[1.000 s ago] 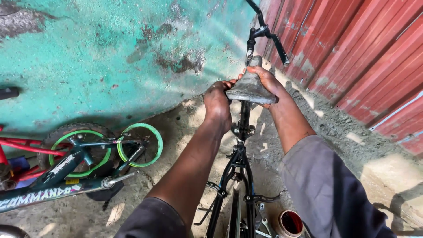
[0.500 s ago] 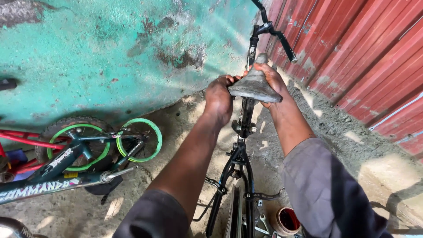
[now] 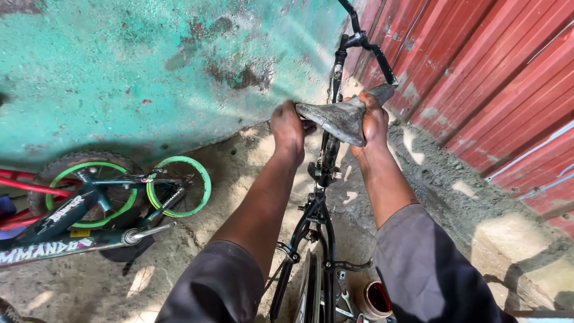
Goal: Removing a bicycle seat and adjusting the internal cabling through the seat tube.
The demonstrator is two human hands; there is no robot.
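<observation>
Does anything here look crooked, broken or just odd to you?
Yes. The grey saddle sits twisted sideways across the black bicycle frame, gripped by the left hand and right hand. Its cover looks worn. The turquoise wall is patchy and flaking.

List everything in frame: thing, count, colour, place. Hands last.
bicycle saddle: 1, worn grey, upper centre, tilted, gripped from both sides
black bicycle frame: 1, black, centre, running from the bottom edge up to the saddle
handlebar: 1, black, top centre against the walls
small bicycle: 1, dark frame with green rims, lying at left on the ground
red frame tubes: red, far left edge, partly cut off
small pot: 1, tan with dark red inside, on the ground at the bottom, right of the frame
painted wall: teal, flaking, left and top
corrugated sheet wall: red, right
ground: dirt and concrete
left hand: on the saddle's left end
right hand: on the saddle's right side
</observation>
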